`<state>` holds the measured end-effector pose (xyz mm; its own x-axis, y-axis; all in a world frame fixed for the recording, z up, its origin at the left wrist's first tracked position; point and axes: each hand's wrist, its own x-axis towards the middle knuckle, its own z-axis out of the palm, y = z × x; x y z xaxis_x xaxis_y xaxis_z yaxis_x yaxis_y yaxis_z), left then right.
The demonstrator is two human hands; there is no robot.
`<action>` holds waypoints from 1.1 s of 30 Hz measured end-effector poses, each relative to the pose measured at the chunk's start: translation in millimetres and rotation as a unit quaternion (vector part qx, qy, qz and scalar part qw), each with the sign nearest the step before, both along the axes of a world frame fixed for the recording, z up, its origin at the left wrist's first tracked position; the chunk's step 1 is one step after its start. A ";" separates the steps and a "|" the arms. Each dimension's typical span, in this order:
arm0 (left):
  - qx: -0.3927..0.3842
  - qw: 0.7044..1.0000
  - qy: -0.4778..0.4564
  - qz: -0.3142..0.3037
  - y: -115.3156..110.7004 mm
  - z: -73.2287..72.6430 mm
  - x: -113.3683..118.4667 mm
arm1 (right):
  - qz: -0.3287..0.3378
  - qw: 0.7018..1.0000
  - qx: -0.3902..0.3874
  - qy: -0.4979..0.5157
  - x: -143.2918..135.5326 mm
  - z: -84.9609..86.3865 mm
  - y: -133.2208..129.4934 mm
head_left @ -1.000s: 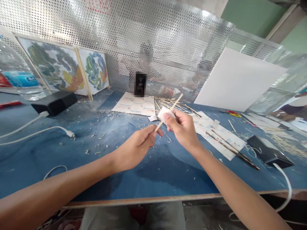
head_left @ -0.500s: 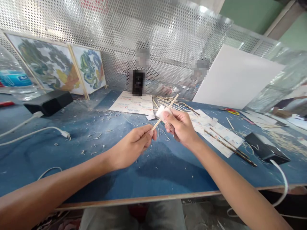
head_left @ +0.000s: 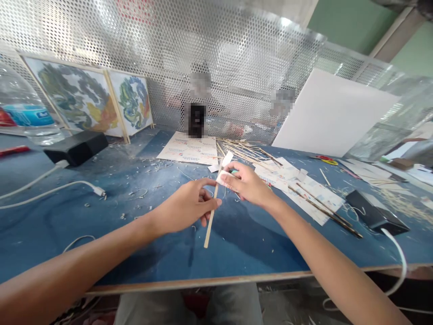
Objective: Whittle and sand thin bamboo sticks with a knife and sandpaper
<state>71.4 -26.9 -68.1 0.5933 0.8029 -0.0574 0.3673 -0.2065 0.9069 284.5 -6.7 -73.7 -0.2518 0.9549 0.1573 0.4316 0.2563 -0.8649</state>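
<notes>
Right hand (head_left: 248, 184) partly hides a white scrap (head_left: 222, 177) — perhaps paper — on the stick (head_left: 209, 229).

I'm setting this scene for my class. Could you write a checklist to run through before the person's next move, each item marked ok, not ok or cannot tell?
1. Stick held by the left hand: ok.
2. White piece in the right hand, against the stick: ok.
3. White cable apart from both hands: ok, it lies off to the left.
4. Table free of shavings: not ok, they are scattered about.
5. Stick's surface smooth: cannot tell, too fine to see.
</notes>
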 end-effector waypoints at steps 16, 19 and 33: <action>0.294 0.935 0.198 -0.025 39.0 2.5 -38.3 | 0.060 0.952 0.193 -0.230 -22.0 -11.0 10.0; 0.313 0.921 0.219 -0.069 60.6 5.4 -46.4 | 0.059 0.938 0.218 -0.263 -26.1 -11.2 21.7; 0.319 0.899 0.255 -0.161 95.0 -26.8 -29.7 | 0.145 0.849 0.268 -0.431 -22.7 -7.9 40.9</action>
